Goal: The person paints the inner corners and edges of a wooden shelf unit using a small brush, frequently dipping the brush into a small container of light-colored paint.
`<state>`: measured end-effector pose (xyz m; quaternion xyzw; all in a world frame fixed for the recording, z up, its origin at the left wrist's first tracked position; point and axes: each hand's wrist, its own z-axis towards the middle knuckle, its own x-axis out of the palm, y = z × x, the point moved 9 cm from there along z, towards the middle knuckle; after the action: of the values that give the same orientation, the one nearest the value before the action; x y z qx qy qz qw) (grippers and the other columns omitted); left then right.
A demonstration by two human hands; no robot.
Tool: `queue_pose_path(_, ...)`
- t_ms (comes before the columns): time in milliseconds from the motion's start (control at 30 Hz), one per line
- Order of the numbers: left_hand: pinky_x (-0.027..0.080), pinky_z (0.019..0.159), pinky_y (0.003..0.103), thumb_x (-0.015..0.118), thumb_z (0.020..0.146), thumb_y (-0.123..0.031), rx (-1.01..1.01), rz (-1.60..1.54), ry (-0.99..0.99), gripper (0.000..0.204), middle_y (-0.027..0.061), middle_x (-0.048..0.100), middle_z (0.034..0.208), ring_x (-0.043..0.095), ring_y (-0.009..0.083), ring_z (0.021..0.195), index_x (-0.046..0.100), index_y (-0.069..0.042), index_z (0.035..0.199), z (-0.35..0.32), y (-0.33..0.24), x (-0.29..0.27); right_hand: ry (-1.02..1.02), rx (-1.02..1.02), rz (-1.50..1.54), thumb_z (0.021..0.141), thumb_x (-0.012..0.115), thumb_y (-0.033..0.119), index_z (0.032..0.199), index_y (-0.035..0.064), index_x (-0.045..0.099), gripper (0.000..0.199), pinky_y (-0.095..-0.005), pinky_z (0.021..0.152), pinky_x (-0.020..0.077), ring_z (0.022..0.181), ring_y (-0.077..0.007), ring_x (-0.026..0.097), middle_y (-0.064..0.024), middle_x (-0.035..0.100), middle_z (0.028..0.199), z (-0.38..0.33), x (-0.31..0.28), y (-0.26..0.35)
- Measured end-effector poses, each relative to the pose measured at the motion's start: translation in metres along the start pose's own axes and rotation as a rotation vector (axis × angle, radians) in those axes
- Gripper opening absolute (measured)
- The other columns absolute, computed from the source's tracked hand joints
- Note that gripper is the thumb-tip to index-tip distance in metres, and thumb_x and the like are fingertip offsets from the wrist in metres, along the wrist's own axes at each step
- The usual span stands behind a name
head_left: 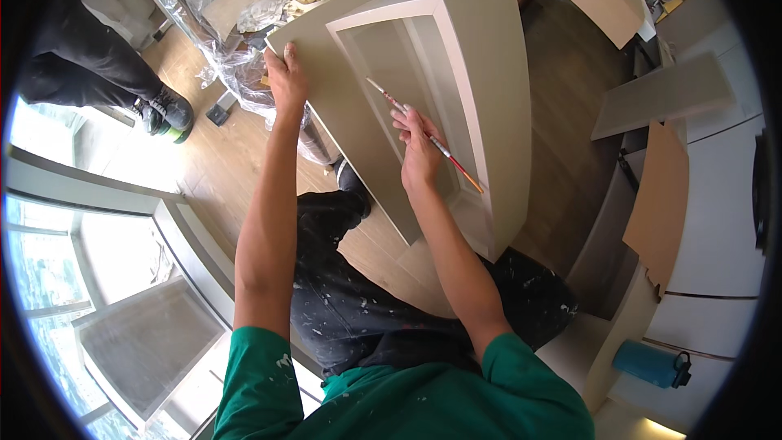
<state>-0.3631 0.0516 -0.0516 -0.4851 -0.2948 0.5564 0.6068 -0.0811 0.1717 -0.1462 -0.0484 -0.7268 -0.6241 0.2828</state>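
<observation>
In front of me stands a beige box point(495, 98) with a pale rim around its open face, like a drawer or small cabinet. A flat beige panel point(327, 81) runs along its left side. My left hand point(287, 81) is closed on the panel's upper left edge, thumb lying on its face. A thin paintbrush point(460, 168) is pinched in the fingers of my right hand point(419, 147), over the box's open face. Its pale tip points up and left, its orange-red end down and right. Whether the tip touches a surface I cannot tell.
Another person's dark-trousered legs point(98, 53) and shoes are at the upper left. Plastic sheeting point(220, 57) lies over things behind the panel. On the right are brown cardboard point(658, 204), white cabinet fronts point(717, 212) and a blue bottle point(645, 363). A window point(49, 277) borders the left.
</observation>
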Motion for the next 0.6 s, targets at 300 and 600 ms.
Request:
queue_pose_path(300,0.048,0.090,0.047,0.053,0.106,-0.035,0.032,0.025,0.000,0.044,0.0268,0.063,0.114,0.063,0.0382,0.102,0.051,0.003,0.128,0.002,0.001,0.002,-0.056,0.048,-0.065,0.100,0.069,0.027,0.112,0.0014,0.072,0.028,-0.0219,0.069,0.0435,0.082,-0.0096,0.068,-0.0097,0.078,0.096,-0.010,-0.014,-0.007)
queue_pose_path(600,0.048,0.090,0.048,0.054,0.105,-0.034,0.027,0.017,0.004,0.044,0.0283,0.063,0.115,0.063,0.0396,0.102,0.051,0.003,0.127,0.005,0.009,-0.001,-0.023,0.079,-0.044,0.099,0.068,0.024,0.109,0.0017,0.072,0.025,-0.0212,0.068,0.0426,0.082,-0.0095,0.067,-0.0098,0.078,0.097,-0.001,-0.003,-0.009)
